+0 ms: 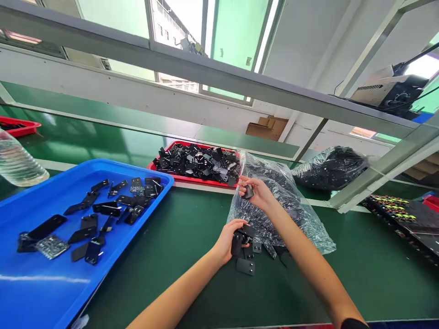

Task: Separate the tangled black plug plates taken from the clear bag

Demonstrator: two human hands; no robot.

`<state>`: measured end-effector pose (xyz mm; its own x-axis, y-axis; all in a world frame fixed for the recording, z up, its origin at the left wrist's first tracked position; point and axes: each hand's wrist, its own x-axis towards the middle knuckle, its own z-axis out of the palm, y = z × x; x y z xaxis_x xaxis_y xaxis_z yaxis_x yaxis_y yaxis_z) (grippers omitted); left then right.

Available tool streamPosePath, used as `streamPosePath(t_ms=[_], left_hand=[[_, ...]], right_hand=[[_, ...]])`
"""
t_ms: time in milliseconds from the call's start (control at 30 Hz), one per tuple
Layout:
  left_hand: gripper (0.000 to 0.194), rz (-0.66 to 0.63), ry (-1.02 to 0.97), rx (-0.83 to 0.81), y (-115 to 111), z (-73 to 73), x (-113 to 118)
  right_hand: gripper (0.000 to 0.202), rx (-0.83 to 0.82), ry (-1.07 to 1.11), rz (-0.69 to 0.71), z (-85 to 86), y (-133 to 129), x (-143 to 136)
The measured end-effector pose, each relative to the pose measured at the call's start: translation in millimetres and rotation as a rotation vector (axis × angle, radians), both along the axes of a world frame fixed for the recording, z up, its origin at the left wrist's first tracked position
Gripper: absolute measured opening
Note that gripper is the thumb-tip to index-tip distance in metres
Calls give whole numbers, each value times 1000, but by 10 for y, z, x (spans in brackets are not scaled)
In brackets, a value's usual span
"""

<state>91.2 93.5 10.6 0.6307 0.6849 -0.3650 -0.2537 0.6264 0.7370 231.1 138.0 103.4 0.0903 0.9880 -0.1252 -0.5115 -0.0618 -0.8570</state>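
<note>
Several small black plastic plates with holes fill my left hand [229,242], whose fingers curl round them just above the green tabletop. A little higher and to the right, my right hand [256,193] pinches one small dark plate [248,192] in front of a clear plastic bag [284,201]. The bag lies on the table and holds many more black parts. Loose black plates [245,266] rest on the table below my left hand, by the mouth of the bag.
A blue tray [113,167] at the left holds scattered black parts. Behind stands a red tray [149,167] heaped with black parts. Another filled bag [331,169] sits by a metal post at the right. A clear bottle [18,160] is at far left. A shelf beam crosses overhead.
</note>
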Motion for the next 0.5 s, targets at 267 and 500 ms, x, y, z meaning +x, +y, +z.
streamPosePath(t_ms=[267,500], left_hand=[[25,-94,13,-1,-12,7,52],[39,-285,138,49,-89,46,89]], right_hand=[[26,-16,90,-168,-598,-835,164],[23,169,14,-239,-821,-1047,-9]])
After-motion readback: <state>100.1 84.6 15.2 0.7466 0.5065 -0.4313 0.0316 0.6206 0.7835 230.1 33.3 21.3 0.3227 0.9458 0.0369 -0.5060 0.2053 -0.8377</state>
